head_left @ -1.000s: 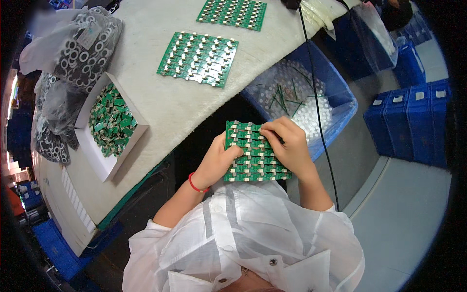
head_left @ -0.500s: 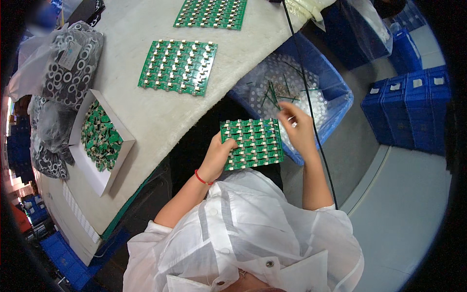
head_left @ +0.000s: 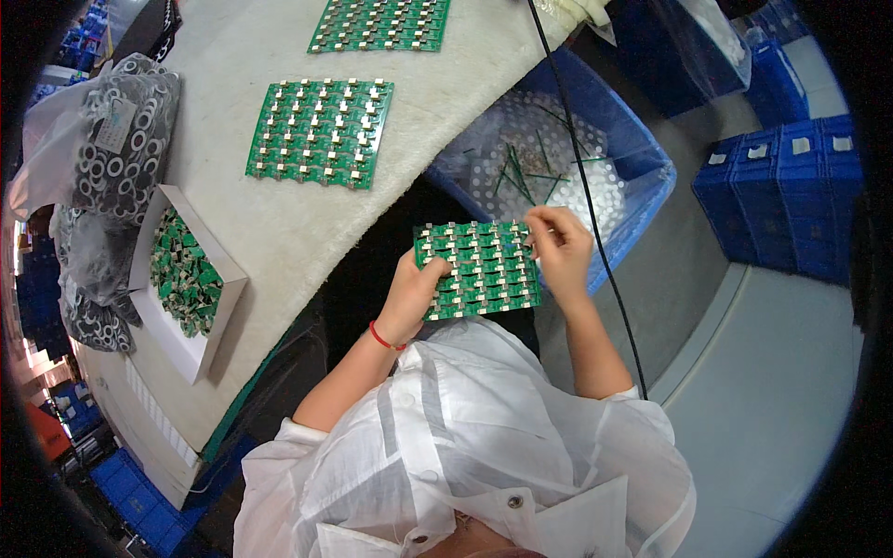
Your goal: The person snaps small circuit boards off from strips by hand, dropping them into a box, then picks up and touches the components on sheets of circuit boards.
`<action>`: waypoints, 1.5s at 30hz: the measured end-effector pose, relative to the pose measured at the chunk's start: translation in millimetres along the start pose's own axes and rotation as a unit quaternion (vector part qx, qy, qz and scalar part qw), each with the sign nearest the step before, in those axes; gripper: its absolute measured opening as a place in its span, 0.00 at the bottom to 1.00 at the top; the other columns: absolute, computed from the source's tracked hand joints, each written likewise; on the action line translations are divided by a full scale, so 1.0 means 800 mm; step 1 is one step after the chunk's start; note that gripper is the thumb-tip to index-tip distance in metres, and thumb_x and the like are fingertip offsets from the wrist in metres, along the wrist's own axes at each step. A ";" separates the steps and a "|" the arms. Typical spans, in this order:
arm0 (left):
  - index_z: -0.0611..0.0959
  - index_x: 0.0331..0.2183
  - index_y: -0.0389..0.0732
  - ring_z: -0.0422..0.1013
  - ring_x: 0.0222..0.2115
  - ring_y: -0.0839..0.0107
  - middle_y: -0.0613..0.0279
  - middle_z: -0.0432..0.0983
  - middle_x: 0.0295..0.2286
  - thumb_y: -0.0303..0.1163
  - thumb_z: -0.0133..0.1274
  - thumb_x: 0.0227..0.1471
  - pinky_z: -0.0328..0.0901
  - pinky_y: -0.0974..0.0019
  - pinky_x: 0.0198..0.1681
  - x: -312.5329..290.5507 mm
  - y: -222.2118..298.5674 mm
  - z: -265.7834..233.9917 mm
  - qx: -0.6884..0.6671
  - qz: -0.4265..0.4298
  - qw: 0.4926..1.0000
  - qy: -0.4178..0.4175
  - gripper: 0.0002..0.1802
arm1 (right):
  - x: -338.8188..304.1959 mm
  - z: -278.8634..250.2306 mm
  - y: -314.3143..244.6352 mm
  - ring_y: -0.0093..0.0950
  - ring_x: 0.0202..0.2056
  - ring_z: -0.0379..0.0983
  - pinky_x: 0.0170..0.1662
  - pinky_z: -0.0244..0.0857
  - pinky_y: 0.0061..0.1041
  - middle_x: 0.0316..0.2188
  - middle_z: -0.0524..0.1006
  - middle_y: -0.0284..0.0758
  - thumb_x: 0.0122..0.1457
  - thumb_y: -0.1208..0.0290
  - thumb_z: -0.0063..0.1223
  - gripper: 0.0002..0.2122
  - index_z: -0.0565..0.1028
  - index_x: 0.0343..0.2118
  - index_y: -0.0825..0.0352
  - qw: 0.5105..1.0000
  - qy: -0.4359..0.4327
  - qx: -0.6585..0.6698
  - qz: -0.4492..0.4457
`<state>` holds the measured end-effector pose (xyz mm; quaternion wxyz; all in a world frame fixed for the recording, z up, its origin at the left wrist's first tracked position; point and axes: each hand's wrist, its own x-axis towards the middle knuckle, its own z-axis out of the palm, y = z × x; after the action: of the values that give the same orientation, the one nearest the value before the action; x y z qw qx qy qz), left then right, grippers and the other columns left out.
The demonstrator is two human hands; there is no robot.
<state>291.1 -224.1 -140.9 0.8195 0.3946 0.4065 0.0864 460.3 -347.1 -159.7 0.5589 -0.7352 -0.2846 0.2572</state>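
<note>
Our left hand (head_left: 407,296) holds the board (head_left: 482,272) by its left side, in front of our shirt (head_left: 474,409). Our right hand (head_left: 565,249) is narrow, by the top right corner; we cannot tell if it grips anything.

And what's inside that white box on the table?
Small green circuit-board pieces lie heaped inside the white box. The heap's top shows; its lower layers and the floor beneath stay covered.

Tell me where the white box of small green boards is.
In the head view, the white box sits on the table at left, between the bags of rings and the left hand.
</note>
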 end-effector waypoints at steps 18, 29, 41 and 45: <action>0.76 0.38 0.31 0.72 0.31 0.78 0.62 0.76 0.33 0.21 0.43 0.48 0.68 0.72 0.37 -0.003 -0.005 0.001 0.047 0.062 0.997 0.014 0.13 | -0.015 0.016 0.000 0.32 0.29 0.73 0.32 0.67 0.24 0.27 0.75 0.38 0.50 0.80 0.57 0.03 0.77 0.29 0.70 0.972 -0.039 -0.130 -0.193; 0.75 0.39 0.31 0.72 0.33 0.77 0.61 0.77 0.34 0.20 0.43 0.48 0.68 0.71 0.38 -0.008 -0.008 -0.001 0.031 0.067 0.997 0.009 0.14 | 0.002 -0.001 -0.003 0.26 0.25 0.71 0.28 0.62 0.21 0.25 0.75 0.37 0.50 0.82 0.55 0.04 0.77 0.29 0.71 0.977 -0.045 -0.145 -0.151; 0.75 0.39 0.32 0.72 0.31 0.77 0.62 0.76 0.34 0.21 0.43 0.48 0.68 0.72 0.36 -0.007 -0.007 -0.007 -0.023 0.000 0.999 0.033 0.14 | 0.000 -0.002 0.015 0.20 0.28 0.71 0.28 0.64 0.20 0.26 0.74 0.34 0.52 0.81 0.55 0.04 0.77 0.32 0.71 0.989 0.113 -0.090 -0.040; 0.75 0.39 0.32 0.72 0.31 0.77 0.62 0.76 0.35 0.21 0.43 0.48 0.67 0.72 0.37 -0.007 -0.008 -0.003 -0.008 0.032 0.999 0.038 0.14 | -0.002 -0.005 0.004 0.23 0.26 0.70 0.29 0.64 0.21 0.27 0.74 0.36 0.51 0.81 0.55 0.06 0.77 0.33 0.71 0.987 0.063 -0.127 -0.074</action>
<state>284.5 -229.7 -143.2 0.8037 0.3967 0.4239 0.1305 462.4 -352.0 -161.7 0.4950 -0.7921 -0.3327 0.1299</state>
